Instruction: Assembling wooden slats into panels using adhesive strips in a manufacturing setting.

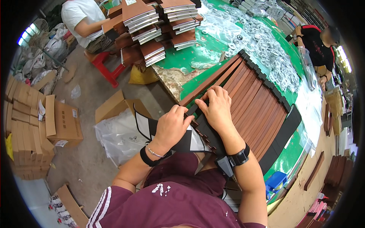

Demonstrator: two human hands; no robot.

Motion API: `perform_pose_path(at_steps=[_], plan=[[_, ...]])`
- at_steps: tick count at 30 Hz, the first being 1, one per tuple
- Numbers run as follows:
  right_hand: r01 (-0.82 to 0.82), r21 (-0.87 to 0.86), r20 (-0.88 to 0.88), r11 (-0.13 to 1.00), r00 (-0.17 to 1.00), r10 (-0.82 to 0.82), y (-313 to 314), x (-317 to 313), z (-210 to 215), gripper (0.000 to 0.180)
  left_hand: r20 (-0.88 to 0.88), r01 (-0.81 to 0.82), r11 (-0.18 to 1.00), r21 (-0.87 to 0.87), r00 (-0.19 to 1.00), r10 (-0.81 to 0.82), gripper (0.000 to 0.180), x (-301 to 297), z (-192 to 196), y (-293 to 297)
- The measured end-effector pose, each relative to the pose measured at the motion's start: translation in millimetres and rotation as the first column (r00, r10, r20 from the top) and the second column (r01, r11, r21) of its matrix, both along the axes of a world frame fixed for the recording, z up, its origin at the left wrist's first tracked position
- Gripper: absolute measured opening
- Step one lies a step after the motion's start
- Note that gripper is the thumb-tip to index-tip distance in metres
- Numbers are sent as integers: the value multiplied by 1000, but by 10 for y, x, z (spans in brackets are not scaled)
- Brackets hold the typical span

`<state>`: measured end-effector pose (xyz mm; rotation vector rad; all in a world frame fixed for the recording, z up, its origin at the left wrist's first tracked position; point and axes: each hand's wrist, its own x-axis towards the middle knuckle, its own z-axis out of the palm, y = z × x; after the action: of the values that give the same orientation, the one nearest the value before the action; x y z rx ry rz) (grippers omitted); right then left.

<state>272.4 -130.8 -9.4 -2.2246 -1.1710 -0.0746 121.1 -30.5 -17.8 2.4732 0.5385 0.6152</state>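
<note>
Head view. A panel of brown slats (253,114), edged at its upper end by a black toothed strip (266,81), lies aslant on the green table (208,45), right of the frame's centre. At centre, the left hand (171,127) bends its thumb and fingers toward the panel's lower left corner; the right hand (217,108) curls over the slats' near ends beside it. Whether either grips cannot be told. Upper centre: stacked brown boards (142,28). Upper left: a seated co-worker (81,19) in white.
</note>
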Motion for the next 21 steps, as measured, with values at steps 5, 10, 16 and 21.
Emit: perform_pose_path(at_steps=[5,10,16,21], plan=[[-1,-4,-10,1000,1000,1,10,7,-11,29,66,79,997,13,995,-80,20,43,7,63],[-17,-22,38,1000,999,18,32,-23,-29,43,4,73,997,-17,997,-73,18,56,17,56],[-10,-55,16,998,1000,11,49,-43,-2,47,24,54,993,-102,998,-52,28,-52,-41,70],[-151,15,-111,988,982,151,-92,164,-3,43,58,31,966,-256,998,-17,37,-241,-63,106]])
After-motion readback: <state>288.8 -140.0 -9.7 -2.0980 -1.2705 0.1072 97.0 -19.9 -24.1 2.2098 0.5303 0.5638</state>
